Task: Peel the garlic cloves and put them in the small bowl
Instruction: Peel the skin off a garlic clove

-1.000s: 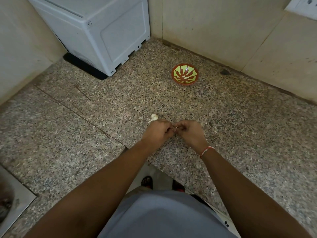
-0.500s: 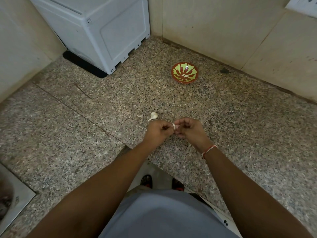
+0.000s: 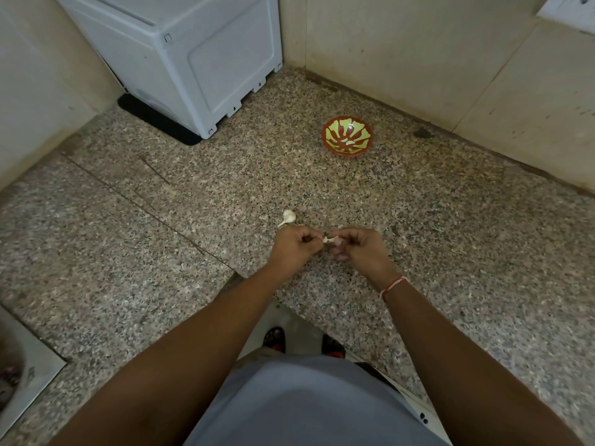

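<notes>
Over the speckled granite counter (image 3: 450, 252), my left hand (image 3: 294, 247) and my right hand (image 3: 360, 249) pinch a small pale garlic clove (image 3: 330, 239) between their fingertips, with a strip of skin showing between them. A small garlic bulb (image 3: 287, 217) with its stem lies on the counter just beyond my left hand. The small bowl (image 3: 347, 135), red with a green pattern, stands farther back near the wall, with one or two pale pieces inside it.
A white appliance (image 3: 193, 59) stands at the back left on a black mat. Tiled walls close the back and the left. A steel sink edge (image 3: 29, 375) shows at the lower left. The counter's front edge runs under my forearms.
My hands have drawn slightly apart, and the pale clove with its skin now shows between the fingertips. The garlic bulb and the bowl have not moved.
</notes>
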